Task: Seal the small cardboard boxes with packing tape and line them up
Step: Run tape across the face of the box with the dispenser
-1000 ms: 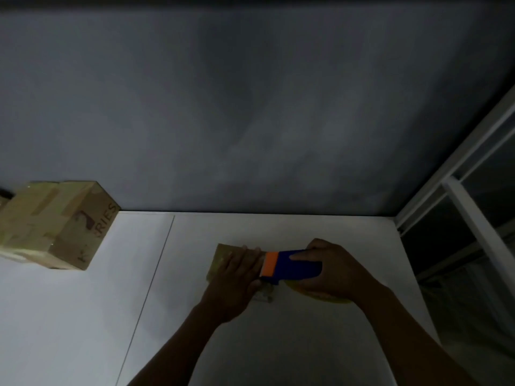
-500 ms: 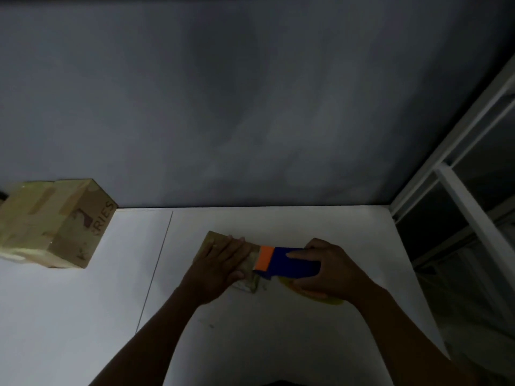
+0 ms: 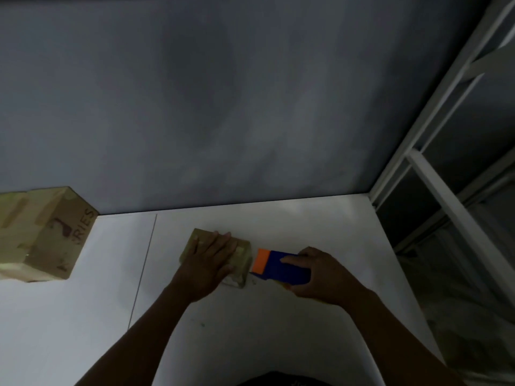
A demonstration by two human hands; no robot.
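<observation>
A small cardboard box (image 3: 242,253) lies on the white table (image 3: 306,224) near its middle. My left hand (image 3: 209,259) rests flat on top of it, fingers spread, covering most of the lid. Just right of the box, my right hand (image 3: 324,275) grips a blue tape dispenser (image 3: 281,267) with an orange front end that almost touches the box's right side. A yellowish tape roll peeks out under the dispenser. A larger taped cardboard box (image 3: 41,235) with printed letters stands at the far left.
A grey wall (image 3: 223,107) rises right behind the table. A white metal frame (image 3: 434,174) borders the table's right edge. A thin seam (image 3: 143,268) runs front to back across the tabletop, left of the small box.
The dispenser has slid to the right, off the small box's top and past its right edge. My left hand stayed pressed on the lid. The camera view shifted slightly.
</observation>
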